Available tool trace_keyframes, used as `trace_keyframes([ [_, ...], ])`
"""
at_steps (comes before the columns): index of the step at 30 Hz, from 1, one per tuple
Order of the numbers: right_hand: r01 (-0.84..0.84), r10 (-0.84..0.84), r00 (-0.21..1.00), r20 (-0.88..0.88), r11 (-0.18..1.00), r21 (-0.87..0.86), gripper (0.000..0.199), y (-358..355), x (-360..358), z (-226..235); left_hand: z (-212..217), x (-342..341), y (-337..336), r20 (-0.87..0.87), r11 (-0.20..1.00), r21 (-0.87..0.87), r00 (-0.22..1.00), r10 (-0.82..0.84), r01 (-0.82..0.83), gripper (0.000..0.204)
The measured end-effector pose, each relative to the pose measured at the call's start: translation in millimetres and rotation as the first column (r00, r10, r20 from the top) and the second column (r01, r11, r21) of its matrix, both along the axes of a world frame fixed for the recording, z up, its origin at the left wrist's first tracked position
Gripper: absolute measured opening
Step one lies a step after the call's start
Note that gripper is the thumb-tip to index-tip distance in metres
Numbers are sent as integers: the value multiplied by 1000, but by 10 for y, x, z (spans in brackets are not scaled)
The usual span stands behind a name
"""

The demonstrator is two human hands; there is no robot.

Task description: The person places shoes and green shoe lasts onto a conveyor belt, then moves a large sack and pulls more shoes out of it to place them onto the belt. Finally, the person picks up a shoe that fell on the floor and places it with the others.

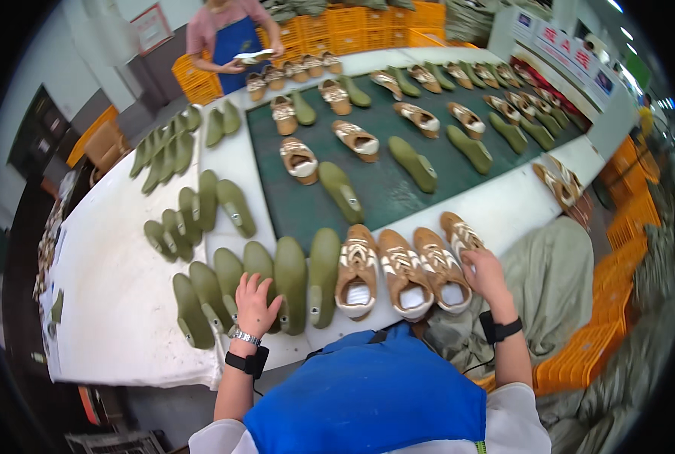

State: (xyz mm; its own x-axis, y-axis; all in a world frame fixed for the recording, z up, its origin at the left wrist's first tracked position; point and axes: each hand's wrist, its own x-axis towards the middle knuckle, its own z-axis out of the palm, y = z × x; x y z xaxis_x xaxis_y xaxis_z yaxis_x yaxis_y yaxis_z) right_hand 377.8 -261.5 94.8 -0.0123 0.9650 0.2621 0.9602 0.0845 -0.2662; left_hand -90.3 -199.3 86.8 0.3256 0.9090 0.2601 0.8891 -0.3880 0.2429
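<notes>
At the near table edge, green shoe lasts [290, 284] stand in a row beside several brown-and-white sneakers [358, 268]. My left hand [256, 306] is over the lasts with its fingers spread; whether it touches one is hard to tell. It holds nothing. My right hand [485, 274] is closed at the heel end of the rightmost sneaker [459, 232], which sits farther forward than its neighbours. The fingers on its far side are partly hidden. White insides show in the near sneakers' openings.
A green conveyor belt [292, 200] carries rows of sneakers and lasts. More lasts [235, 206] lie on the white table [110, 303] at left. A person [227, 38] across the table holds a shoe. Orange crates [617, 303] and a grey-green cloth [549, 280] lie at right.
</notes>
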Motion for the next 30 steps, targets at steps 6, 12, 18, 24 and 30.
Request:
trace_keyframes([
  [6, -496, 413, 841, -351, 847, -193, 30, 265, -1861, 9, -474, -545, -351, -42, 989, -33, 989, 141, -143, 71],
  [12, -623, 534, 782, -321, 693, -363, 50, 537, -2773, -146, -514, -450, -338, 13, 980, 38, 981, 193, -193, 63],
  [18, -425, 502, 864, -42, 680, -597, 55, 671, -2893, -221, -545, -654, -101, 86, 971, 71, 971, 223, -229, 53],
  [24, -363, 303, 932, -200, 756, -544, 41, 531, -2893, -323, -574, -684, -66, 137, 965, 90, 963, 233, -246, 51],
  [30, -402, -336, 450, -827, 751, -524, 9, 1129, -2628, 151, -603, -749, -33, 162, 965, 90, 959, 231, -247, 51],
])
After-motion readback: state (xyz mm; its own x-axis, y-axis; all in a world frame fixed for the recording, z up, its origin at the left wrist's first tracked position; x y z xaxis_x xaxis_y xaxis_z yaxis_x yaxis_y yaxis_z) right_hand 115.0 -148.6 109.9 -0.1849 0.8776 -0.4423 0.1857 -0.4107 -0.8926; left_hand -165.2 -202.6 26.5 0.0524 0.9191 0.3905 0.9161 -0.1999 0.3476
